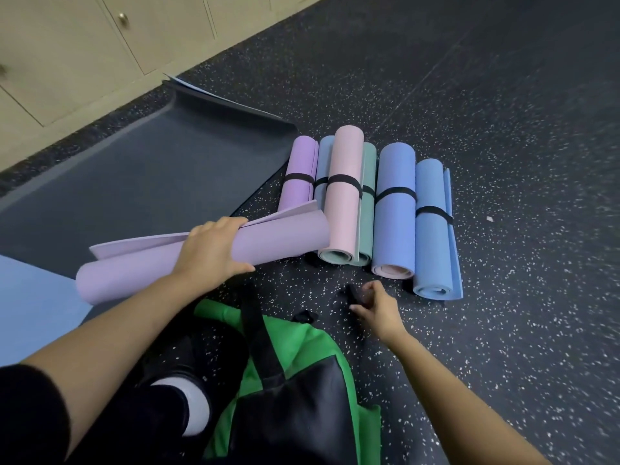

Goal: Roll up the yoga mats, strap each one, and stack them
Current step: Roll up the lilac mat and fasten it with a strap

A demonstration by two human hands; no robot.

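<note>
light: dim, even, soft shadows | blur: motion smear at right edge | distortion: wide-angle bending at borders

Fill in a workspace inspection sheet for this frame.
Surface: dark speckled floor.
Job's things: lilac roll, unstrapped; six strapped rolls side by side, pink one on top; dark mat and light blue mat lying flat.
Clutter: green-and-black bag.
Grips: left hand holds the lilac roll; right hand pinches a black strap.
Cables: nothing seen.
Surroundings: beige cabinets.
</note>
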